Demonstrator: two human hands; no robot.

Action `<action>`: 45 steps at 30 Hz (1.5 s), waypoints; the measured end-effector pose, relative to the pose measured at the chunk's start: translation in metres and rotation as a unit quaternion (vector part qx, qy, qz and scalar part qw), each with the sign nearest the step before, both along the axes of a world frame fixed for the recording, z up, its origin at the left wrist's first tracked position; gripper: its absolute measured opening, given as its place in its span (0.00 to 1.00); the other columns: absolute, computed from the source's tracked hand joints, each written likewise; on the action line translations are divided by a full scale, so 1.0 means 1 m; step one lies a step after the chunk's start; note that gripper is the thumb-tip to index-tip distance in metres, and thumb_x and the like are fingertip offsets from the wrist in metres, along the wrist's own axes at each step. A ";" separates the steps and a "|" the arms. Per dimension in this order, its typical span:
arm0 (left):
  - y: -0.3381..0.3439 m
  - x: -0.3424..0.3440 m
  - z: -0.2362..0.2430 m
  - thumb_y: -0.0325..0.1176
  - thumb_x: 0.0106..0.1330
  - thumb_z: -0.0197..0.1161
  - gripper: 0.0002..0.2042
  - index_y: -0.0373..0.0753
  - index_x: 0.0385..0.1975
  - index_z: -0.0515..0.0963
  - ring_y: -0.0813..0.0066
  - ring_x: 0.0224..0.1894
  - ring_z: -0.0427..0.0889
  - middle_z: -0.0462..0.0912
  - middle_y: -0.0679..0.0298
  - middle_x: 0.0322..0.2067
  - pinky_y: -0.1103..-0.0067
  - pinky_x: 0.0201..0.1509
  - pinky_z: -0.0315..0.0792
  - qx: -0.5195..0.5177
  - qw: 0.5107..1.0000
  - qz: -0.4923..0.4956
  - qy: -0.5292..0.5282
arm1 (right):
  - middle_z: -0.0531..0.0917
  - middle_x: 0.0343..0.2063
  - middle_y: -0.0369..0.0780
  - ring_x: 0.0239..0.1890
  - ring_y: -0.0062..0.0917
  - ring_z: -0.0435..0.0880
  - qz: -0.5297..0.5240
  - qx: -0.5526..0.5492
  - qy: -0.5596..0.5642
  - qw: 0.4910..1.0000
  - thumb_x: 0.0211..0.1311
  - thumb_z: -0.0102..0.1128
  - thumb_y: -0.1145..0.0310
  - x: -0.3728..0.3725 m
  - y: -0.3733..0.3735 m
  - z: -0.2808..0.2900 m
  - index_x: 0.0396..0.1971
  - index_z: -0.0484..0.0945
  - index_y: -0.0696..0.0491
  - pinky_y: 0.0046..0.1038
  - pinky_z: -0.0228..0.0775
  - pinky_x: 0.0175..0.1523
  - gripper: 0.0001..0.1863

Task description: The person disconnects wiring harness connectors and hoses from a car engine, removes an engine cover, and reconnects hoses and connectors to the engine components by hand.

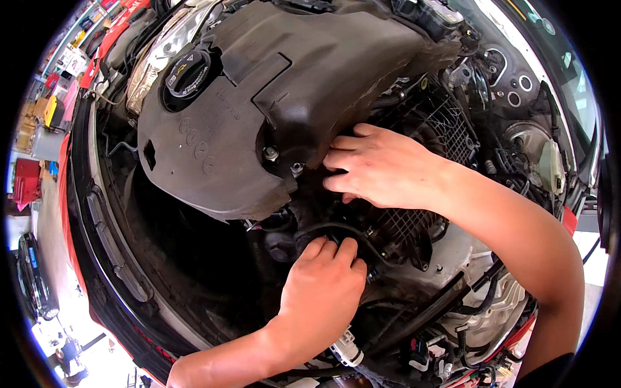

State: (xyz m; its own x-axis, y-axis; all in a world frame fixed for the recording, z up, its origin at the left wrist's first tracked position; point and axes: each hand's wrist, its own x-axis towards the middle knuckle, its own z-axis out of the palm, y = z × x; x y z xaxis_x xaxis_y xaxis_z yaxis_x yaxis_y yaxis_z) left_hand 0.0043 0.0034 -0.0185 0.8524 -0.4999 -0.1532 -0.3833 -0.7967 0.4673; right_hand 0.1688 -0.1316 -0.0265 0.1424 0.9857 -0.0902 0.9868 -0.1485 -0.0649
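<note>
My left hand point(325, 281) is closed, its fingers curled down beside a black hose point(336, 227) below the engine cover. The fingertips and whatever they grip are hidden beneath the knuckles. Farther up, my right hand point(381, 167) bends its fingers into the dark gap at the right edge of the black plastic engine cover point(239, 116). Its fingertips are out of sight, so what it grips cannot be made out. Close to these fingers, a metal stud point(297, 169) pokes up at the cover's edge, with another bolt point(270, 153) in a notch nearby.
A black oil filler cap point(188, 74) sits in the cover's upper left. Right of my hands are a black ribbed grid part point(446, 123) and a light metal housing point(504, 294). A white connector point(347, 349) lies below my left hand. Shelves and a red box point(26, 180) stand beyond the car.
</note>
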 end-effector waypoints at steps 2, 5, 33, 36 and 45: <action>0.000 -0.001 -0.002 0.30 0.51 0.66 0.07 0.37 0.30 0.79 0.64 0.38 0.75 0.75 0.60 0.36 0.74 0.50 0.68 -0.014 1.000 0.009 -0.009 | 0.80 0.37 0.33 0.48 0.24 0.76 -0.003 0.008 0.003 1.000 0.58 0.57 0.63 0.000 0.002 -0.001 0.27 0.83 0.47 0.30 0.66 0.52 0.07; 0.001 -0.002 -0.002 0.30 0.51 0.65 0.08 0.37 0.30 0.78 0.63 0.39 0.75 0.75 0.59 0.35 0.73 0.50 0.68 -0.015 1.000 0.011 -0.013 | 0.80 0.37 0.33 0.48 0.25 0.77 -0.002 0.021 -0.010 1.000 0.59 0.55 0.63 0.001 0.004 -0.002 0.25 0.81 0.48 0.31 0.66 0.51 0.09; -0.005 -0.005 -0.005 0.37 0.47 0.69 0.16 0.35 0.33 0.76 0.60 0.41 0.76 0.74 0.56 0.37 0.69 0.60 0.65 0.053 0.998 -0.003 -0.029 | 0.77 0.37 0.32 0.45 0.24 0.76 0.001 0.034 -0.026 0.999 0.56 0.60 0.63 0.000 -0.004 -0.008 0.29 0.76 0.48 0.31 0.61 0.55 0.06; -0.006 -0.005 -0.005 0.35 0.48 0.68 0.16 0.35 0.35 0.76 0.59 0.42 0.76 0.73 0.56 0.38 0.68 0.61 0.65 0.050 0.998 0.005 -0.026 | 0.76 0.36 0.32 0.45 0.23 0.76 0.001 0.041 -0.025 0.999 0.54 0.61 0.64 -0.001 -0.004 -0.008 0.29 0.76 0.48 0.30 0.61 0.53 0.06; -0.014 0.004 -0.007 0.25 0.48 0.60 0.10 0.36 0.32 0.75 0.59 0.40 0.75 0.72 0.56 0.36 0.69 0.57 0.65 0.006 0.998 0.044 -0.040 | 0.78 0.33 0.32 0.42 0.24 0.78 -0.009 0.059 -0.036 0.998 0.54 0.54 0.66 -0.006 -0.001 -0.009 0.28 0.78 0.48 0.32 0.61 0.51 0.05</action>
State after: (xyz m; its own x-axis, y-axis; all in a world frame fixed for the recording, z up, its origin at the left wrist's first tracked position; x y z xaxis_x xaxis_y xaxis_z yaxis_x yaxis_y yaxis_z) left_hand 0.0079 -0.0101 -0.0253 0.9028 -0.4210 -0.0875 -0.3473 -0.8340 0.4287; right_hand 0.1632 -0.1321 -0.0357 0.1616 0.9861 0.0378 0.9868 -0.1612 -0.0127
